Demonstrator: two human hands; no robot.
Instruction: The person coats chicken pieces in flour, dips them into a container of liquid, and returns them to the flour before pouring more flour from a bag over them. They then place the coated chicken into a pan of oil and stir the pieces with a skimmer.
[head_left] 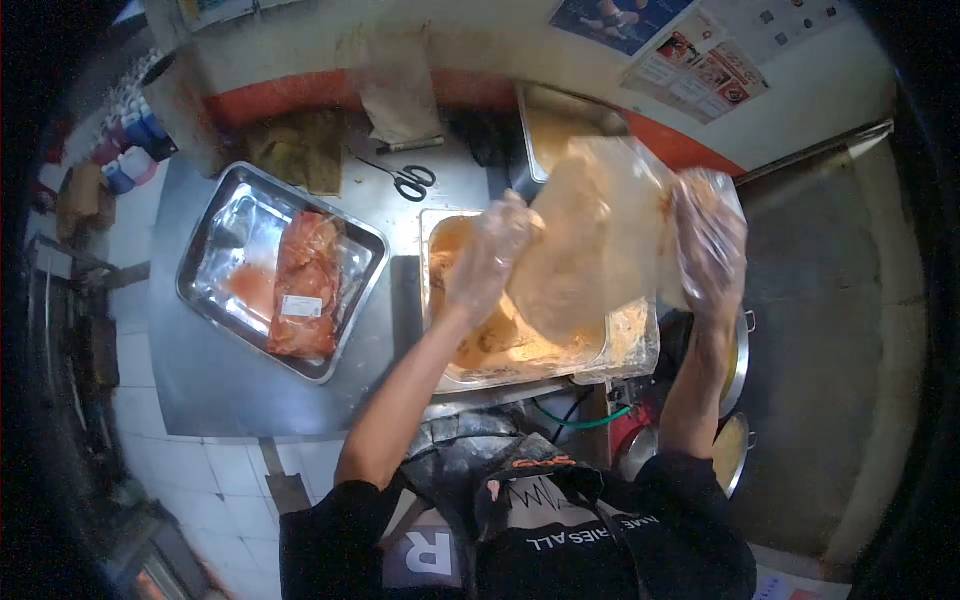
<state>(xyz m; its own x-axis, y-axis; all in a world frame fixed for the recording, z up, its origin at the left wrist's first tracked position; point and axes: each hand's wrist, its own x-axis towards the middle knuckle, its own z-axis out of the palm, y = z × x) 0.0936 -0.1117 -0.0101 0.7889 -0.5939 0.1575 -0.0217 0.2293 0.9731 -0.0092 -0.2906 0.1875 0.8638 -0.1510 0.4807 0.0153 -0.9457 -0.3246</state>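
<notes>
Steel tray point(225, 215): wrapped meat point(305, 265), reddish liquid point(247, 290). Left hand point(492, 255) and right hand point(708, 245), grips pinching bag point(570, 240) above pan point(480, 376) of orange-brown sauce point(485, 345).

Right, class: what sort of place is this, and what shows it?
Probably a commercial kitchen: a packet of what looks like raw meat lies in a metal tray on a steel table, and the left hand and right hand wear clear plastic gloves.
</notes>
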